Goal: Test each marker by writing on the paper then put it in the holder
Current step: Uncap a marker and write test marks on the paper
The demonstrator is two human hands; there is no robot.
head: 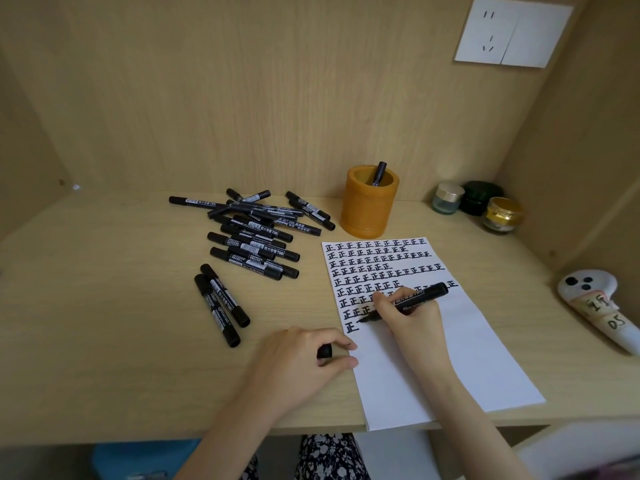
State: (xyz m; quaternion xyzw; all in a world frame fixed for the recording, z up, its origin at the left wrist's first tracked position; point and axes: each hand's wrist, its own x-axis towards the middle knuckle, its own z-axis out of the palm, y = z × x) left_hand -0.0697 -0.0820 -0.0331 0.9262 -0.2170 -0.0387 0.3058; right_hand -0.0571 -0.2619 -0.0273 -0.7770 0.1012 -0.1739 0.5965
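Right hand [408, 315] is gripping an uncapped marker [412, 301] in a writing hold, fingers [382, 299] pinching the barrel low so the tip is touching the paper [450, 358] beside the last mark of the bottom written row. Left hand [298, 358] is resting at the paper's left edge, probably steadying the sheet, its fingers curling around the black cap [325, 350], keeping it ready for recapping. Holder [369, 206] is standing just behind the paper's far edge with one marker [379, 173] leaning inside, an easy reach. Untested pile of markers [252, 237] is lying left of the paper, clear of the writing hand. Tabletop [104, 323] is pale wood laminate inside a matching alcove; wall socket [512, 32] upper right, three small jars [478, 206] in the far right corner, and a white labelled object [595, 306] at the right edge.
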